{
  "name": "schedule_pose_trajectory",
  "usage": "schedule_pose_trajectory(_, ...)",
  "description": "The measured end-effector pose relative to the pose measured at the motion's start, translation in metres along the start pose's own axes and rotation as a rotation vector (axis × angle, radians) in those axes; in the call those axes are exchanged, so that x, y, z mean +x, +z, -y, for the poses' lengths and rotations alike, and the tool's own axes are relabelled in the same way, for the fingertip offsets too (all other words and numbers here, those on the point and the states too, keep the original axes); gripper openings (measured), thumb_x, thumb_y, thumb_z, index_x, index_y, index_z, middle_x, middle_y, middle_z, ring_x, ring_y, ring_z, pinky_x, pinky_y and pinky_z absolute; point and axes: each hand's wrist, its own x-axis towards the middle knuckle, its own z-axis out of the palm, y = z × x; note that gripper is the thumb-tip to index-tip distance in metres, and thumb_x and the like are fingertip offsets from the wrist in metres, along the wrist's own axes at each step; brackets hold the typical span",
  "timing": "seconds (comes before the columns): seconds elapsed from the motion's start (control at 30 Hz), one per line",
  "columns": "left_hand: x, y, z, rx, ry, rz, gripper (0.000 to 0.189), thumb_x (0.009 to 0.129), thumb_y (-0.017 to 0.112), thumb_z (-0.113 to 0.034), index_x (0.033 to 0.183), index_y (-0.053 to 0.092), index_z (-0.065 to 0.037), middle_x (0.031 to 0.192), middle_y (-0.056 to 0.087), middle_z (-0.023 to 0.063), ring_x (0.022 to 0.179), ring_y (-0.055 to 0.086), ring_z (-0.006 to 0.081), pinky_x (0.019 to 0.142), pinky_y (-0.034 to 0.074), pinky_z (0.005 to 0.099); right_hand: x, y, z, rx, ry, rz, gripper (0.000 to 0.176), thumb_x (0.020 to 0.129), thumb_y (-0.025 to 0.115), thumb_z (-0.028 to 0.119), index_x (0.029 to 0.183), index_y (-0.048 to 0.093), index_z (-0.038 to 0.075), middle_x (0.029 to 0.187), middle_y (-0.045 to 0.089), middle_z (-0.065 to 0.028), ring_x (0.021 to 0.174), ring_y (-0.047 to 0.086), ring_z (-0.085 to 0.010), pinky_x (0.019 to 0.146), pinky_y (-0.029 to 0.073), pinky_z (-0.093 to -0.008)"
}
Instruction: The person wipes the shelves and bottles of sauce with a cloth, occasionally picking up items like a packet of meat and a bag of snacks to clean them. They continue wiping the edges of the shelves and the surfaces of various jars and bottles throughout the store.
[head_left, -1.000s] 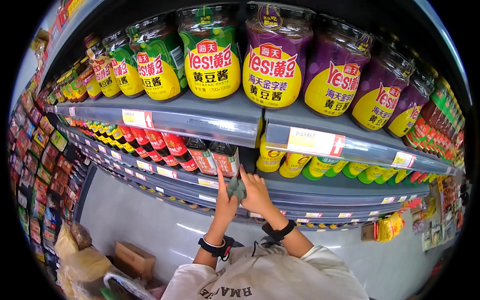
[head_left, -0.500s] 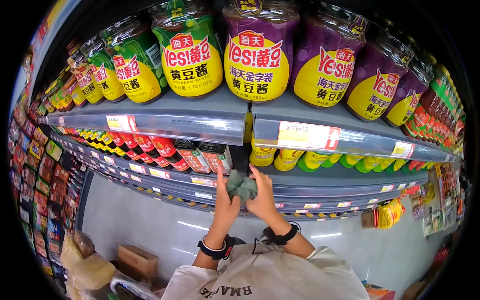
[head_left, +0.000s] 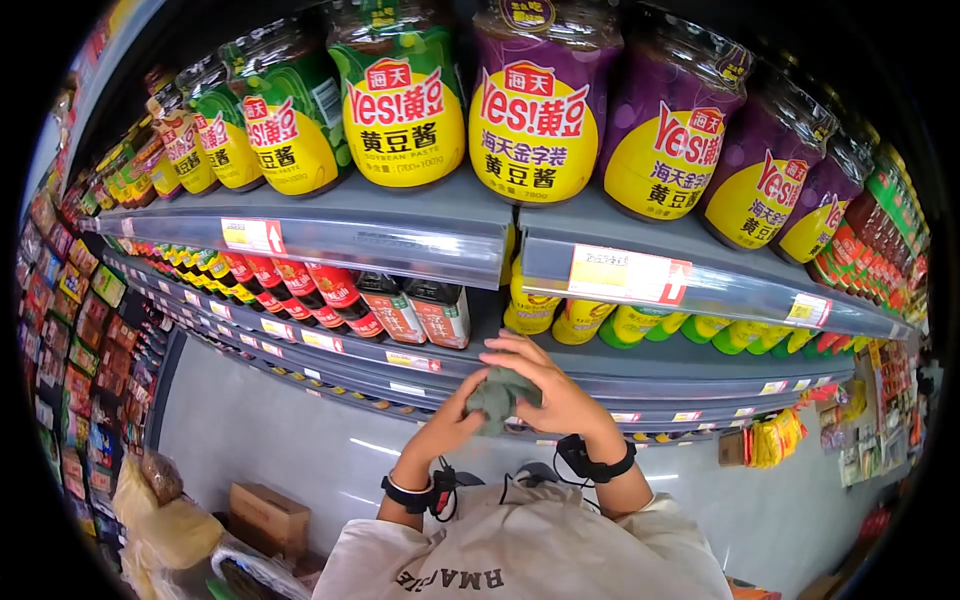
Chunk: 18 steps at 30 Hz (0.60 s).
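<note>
A crumpled grey-green cloth is bunched between my two hands, in front of the shelves. My left hand grips its left side, with the fingers partly hidden by the cloth. My right hand lies over its right and upper side, fingers curved round it and pointing left. Just above my hands are the lower shelf's edge and a dark bottle with a red-and-white label. Both wrists wear black bands.
Large soybean paste jars line the upper shelf, which juts out above my hands. Yellow-capped bottles stand below it. A cardboard box rests on the floor at the left, beside plastic-wrapped goods. Yellow packets hang at the right.
Both hands and the cloth have moved slightly down. My right hand has turned from pointing upward to lying across the cloth. The shelves have shifted slightly right in the view.
</note>
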Motion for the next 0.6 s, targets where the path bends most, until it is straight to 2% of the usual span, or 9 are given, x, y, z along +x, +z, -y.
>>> schedule_pose_trajectory(0.07,-0.006,-0.021,0.000,0.093,-0.033,0.018,0.061,0.079,0.047,-0.001,0.138,0.031,-0.005,0.131,0.042,0.0170,0.120,0.043,0.0284,0.102,0.031,0.0330,0.013,-0.001,0.007,0.006,-0.043,0.043,0.066,0.063,0.058,-0.005,0.128,0.047,0.007,0.134,0.042,-0.0145,0.131,0.033,-0.0331,0.107,0.026,-0.0379)
schedule_pose_trajectory(0.13,-0.013,-0.037,0.003,0.274,-0.002,0.122,0.057,0.074,0.046,0.001,0.130,0.043,-0.005,0.126,0.049,0.0145,0.117,0.047,0.0272,0.101,0.034,0.0325,0.032,0.008,0.015,0.099,-0.055,-0.101,0.068,0.071,0.063,0.004,0.134,0.038,0.004,0.133,0.040,-0.0180,0.129,0.032,-0.0346,0.106,0.027,-0.0396)
schedule_pose_trajectory(0.17,-0.017,-0.041,0.004,0.279,-0.003,0.118,0.057,0.074,0.046,0.001,0.130,0.043,-0.005,0.126,0.049,0.0145,0.117,0.047,0.0272,0.101,0.034,0.0325,0.042,0.017,0.012,-0.006,-0.049,-0.197,0.072,0.076,0.066,0.013,0.137,0.030,0.000,0.133,0.040,-0.0200,0.128,0.035,-0.0361,0.104,0.030,-0.0390)
schedule_pose_trajectory(0.2,-0.022,-0.045,0.005,0.247,-0.009,0.157,0.054,0.073,0.046,0.001,0.127,0.047,-0.005,0.125,0.050,0.0140,0.117,0.047,0.0269,0.101,0.034,0.0329,0.051,0.025,0.009,-0.003,-0.053,-0.197,0.072,0.076,0.066,0.013,0.137,0.030,0.000,0.133,0.040,-0.0200,0.128,0.035,-0.0361,0.104,0.030,-0.0390)
schedule_pose_trajectory(0.27,-0.028,-0.047,0.005,0.219,-0.008,0.190,0.052,0.072,0.047,0.001,0.123,0.051,-0.005,0.123,0.052,0.0135,0.117,0.048,0.0267,0.100,0.035,0.0334,0.070,0.041,-0.002,-0.038,0.087,-0.386,0.077,0.076,0.069,0.018,0.138,0.028,-0.001,0.132,0.040,-0.0222,0.124,0.039,-0.0373,0.101,0.034,-0.0377)
schedule_pose_trajectory(0.3,-0.032,-0.047,0.005,0.238,-0.001,0.219,0.052,0.072,0.047,0.001,0.123,0.051,-0.005,0.123,0.052,0.0135,0.117,0.048,0.0268,0.100,0.035,0.0339,0.078,0.050,-0.017,-0.080,0.064,-0.410,0.077,0.075,0.071,0.023,0.136,0.030,-0.001,0.128,0.045,-0.0241,0.117,0.046,-0.0372,0.097,0.038,-0.0377)
schedule_pose_trajectory(0.4,-0.042,-0.048,0.009,0.270,0.009,0.242,0.051,0.072,0.047,0.001,0.123,0.051,-0.005,0.121,0.054,0.0138,0.113,0.050,0.0282,0.098,0.037,0.0346,0.089,0.058,-0.029,0.077,0.107,-0.431,0.074,0.074,0.074,0.018,0.134,0.034,0.001,0.127,0.047,-0.0211,0.118,0.047,-0.0299,0.097,0.037,-0.0341)
schedule_pose_trajectory(0.47,-0.048,-0.048,0.010,0.288,-0.013,0.217,0.053,0.071,0.047,0.000,0.123,0.052,-0.004,0.119,0.054,0.0146,0.110,0.051,0.0284,0.097,0.038,0.0346,0.093,0.062,-0.044,0.145,0.076,-0.454,0.068,0.073,0.073,0.009,0.130,0.038,0.001,0.121,0.054,-0.0160,0.110,0.054,-0.0228,0.094,0.041,-0.0321)
schedule_pose_trajectory(0.6,-0.056,-0.052,0.008,0.312,0.020,0.172,0.051,0.073,0.048,0.000,0.123,0.051,-0.007,0.117,0.055,0.0145,0.109,0.051,0.0292,0.096,0.039,0.0348,0.095,0.055,-0.050,0.198,0.101,-0.404,0.063,0.071,0.075,0.008,0.124,0.042,0.000,0.117,0.057,-0.0140,0.105,0.058,-0.0213,0.094,0.043,-0.0319)
